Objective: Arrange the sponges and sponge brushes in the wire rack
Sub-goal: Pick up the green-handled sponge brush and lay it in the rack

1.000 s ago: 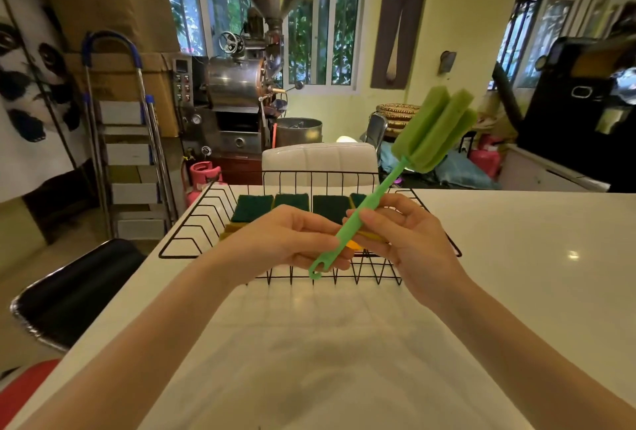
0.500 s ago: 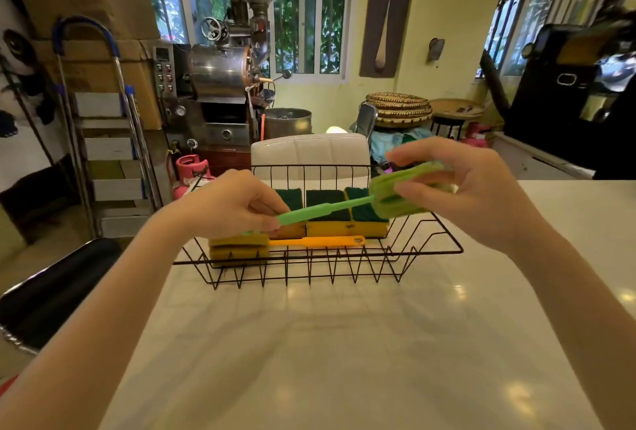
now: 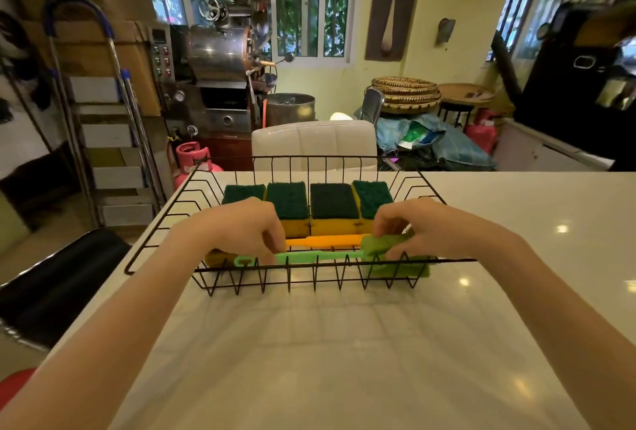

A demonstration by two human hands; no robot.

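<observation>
A black wire rack (image 3: 309, 159) stands on the white counter. Several yellow sponges with dark green scouring tops (image 3: 332, 204) lie side by side along its far half. In front of them lies an orange sponge brush (image 3: 323, 241), its head hidden behind my right hand. A green sponge brush (image 3: 320, 256) lies lengthwise just inside the rack's near wall. My left hand (image 3: 241, 226) pinches its handle near the looped end. My right hand (image 3: 426, 228) grips its green sponge head (image 3: 382, 245). Another green sponge (image 3: 402, 269) rests in the near right corner.
The white counter (image 3: 344, 343) stretches toward me and off to the right. A white padded chair back (image 3: 315, 144) stands just behind the rack. A black seat (image 3: 51, 285) sits at the counter's left edge. A stepladder and a steel roasting machine stand further back.
The green sponge brush went from raised and tilted upright to level, then down into the rack's near side. Both hands came down with it and still hold it.
</observation>
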